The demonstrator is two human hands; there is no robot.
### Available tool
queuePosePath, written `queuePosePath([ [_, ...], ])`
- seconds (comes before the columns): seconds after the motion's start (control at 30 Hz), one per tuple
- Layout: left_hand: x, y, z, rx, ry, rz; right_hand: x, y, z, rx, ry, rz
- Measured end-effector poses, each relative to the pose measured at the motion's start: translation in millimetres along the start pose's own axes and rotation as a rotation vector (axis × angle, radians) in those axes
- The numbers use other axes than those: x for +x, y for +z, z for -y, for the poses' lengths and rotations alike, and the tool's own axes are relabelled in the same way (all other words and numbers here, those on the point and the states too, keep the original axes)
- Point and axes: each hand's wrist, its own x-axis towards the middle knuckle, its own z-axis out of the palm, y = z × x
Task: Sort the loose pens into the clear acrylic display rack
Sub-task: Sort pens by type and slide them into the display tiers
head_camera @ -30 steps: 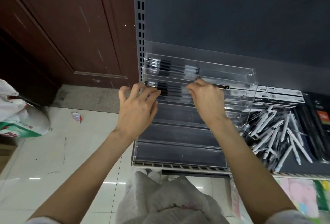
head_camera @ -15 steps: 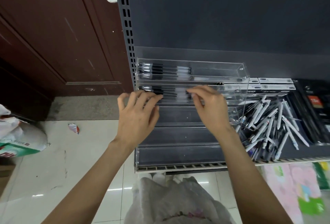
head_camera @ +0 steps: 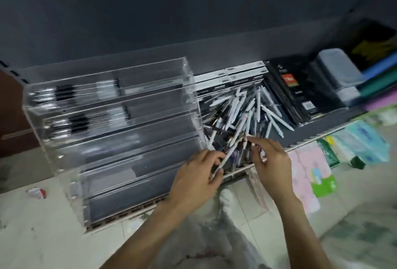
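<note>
The clear acrylic display rack (head_camera: 191, 88) stands on the left of the dark shelf, with black-and-clear pens (head_camera: 71, 92) lying in its top two tiers and the lower tiers bare. A heap of loose white and dark pens (head_camera: 242, 112) lies just right of the rack. My left hand (head_camera: 193, 180) grips a white pen (head_camera: 227, 157) at its lower end, at the heap's near edge. My right hand (head_camera: 270, 159) pinches the same pen's upper tip between thumb and fingers. The frame is motion-blurred.
Flat boxes (head_camera: 232, 77) and black packets (head_camera: 294, 90) lie behind and right of the heap, with a grey plastic case (head_camera: 337, 69) farther right. The shelf's front edge (head_camera: 129, 215) runs below the rack. Coloured packages (head_camera: 322, 180) sit lower right.
Both hands left the rack's second tier and moved right and down to the loose heap. They now hold a white pen between them. The view swung to the right.
</note>
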Motion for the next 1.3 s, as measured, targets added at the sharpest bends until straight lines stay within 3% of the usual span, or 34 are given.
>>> queuePosePath([
  [0.2,62,74,-20,0.156,-0.187,-0.010,24,-14,-109,-0.039,0.161,0.218],
  [0.43,119,127,-31,0.366,-0.436,-0.009,64,-5,-175,-0.227,-0.003,0.365],
  [0.67,160,160,-56,0.573,-0.428,0.079,88,2,-180,-0.343,-0.039,0.574],
  [0.83,178,181,-71,0.779,-0.409,0.170,89,2,-183,-0.203,-0.003,0.600],
  [0.93,178,186,-68,0.758,-0.409,0.151,92,1,-186,-0.138,0.017,0.610],
  [1.13,166,175,-49,0.630,-0.463,-0.106,102,6,-189,-0.068,0.022,0.629],
  [1.3,165,164,-38,0.504,-0.635,-0.057,105,10,-184,-0.017,0.030,0.631],
])
